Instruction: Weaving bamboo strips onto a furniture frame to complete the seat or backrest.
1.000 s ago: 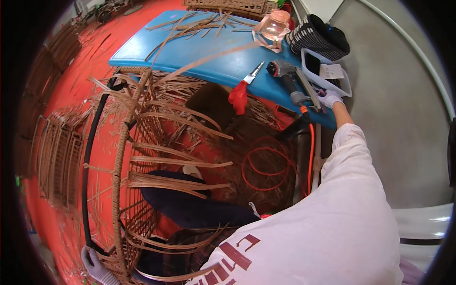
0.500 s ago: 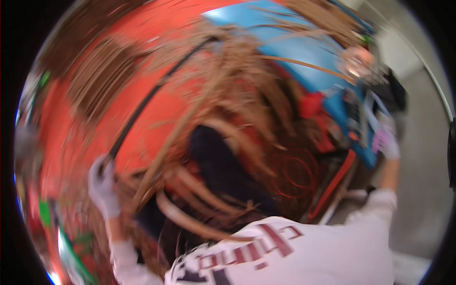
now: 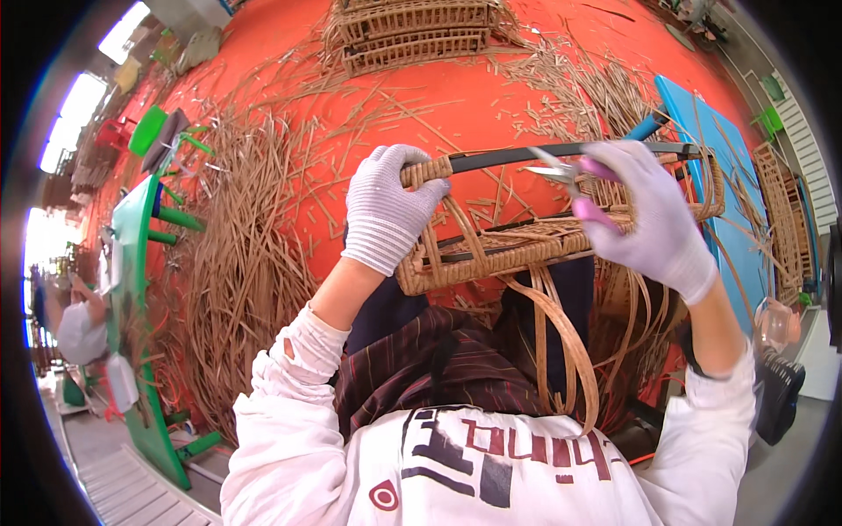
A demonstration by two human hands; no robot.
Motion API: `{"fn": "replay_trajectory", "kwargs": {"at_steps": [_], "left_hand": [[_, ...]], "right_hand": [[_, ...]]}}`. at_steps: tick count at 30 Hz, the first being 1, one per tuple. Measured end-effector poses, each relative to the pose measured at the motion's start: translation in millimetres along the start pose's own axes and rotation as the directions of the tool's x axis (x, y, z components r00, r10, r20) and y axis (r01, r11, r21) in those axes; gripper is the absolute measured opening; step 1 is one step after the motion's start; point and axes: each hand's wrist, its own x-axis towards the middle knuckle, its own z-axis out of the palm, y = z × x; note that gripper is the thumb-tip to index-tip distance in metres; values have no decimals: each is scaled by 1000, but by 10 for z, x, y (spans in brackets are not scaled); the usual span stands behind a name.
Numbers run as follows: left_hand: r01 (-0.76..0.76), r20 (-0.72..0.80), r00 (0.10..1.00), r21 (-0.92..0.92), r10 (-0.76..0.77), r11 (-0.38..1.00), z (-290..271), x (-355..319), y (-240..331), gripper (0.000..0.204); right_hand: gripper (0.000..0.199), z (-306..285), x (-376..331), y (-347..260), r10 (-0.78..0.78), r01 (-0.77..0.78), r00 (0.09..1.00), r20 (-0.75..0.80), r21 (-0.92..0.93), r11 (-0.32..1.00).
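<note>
A partly woven brown wicker basket or frame (image 3: 491,263) lies across my lap. Along its far side runs a dark flat bar (image 3: 517,156), its left end wrapped in brown strip. My left hand (image 3: 390,210), in a striped white glove, is closed round that wrapped end. Held in my gloved right hand (image 3: 658,219) is a pair of scissors (image 3: 561,175) with pink handles, the blades parted close to the bar and somewhat blurred. Whether the blades touch anything I cannot tell. Long loose strips (image 3: 570,342) hang from the near edge of the weave over my apron.
Heaped brown strips (image 3: 241,254) cover the red floor on the left. A blue table (image 3: 702,131) stands at the right, a green table (image 3: 132,280) at the left with a person (image 3: 83,329) beyond it. Several woven pieces (image 3: 412,35) are stacked at the far side.
My right hand has come from the far right to the bar, now with scissors in it. The bar and weave have swung level across my lap, and the view has turned left.
</note>
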Motion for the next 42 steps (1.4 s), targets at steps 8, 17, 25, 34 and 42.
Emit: {"fn": "replay_trajectory", "kwargs": {"at_steps": [8, 17, 25, 34, 42], "left_hand": [[-61, -36, 997, 37, 62, 997, 45, -26, 97, 32], [-79, -44, 996, 12, 80, 997, 43, -49, 109, 32], [-97, -48, 994, 5, 97, 995, 58, -46, 116, 31], [-98, -57, 994, -18, 97, 995, 48, -42, 118, 30], [-109, -48, 993, 15, 110, 994, 46, -39, 129, 29]], "right_hand": [[47, 395, 580, 251, -99, 124, 956, 275, -72, 990], [47, 457, 790, 400, -184, 167, 859, 478, 79, 983], [48, 482, 812, 462, -276, 371, 791, 545, -70, 926], [41, 572, 833, 439, -332, 452, 811, 481, -156, 878], [46, 563, 792, 476, -349, 472, 805, 479, -160, 867]]}}
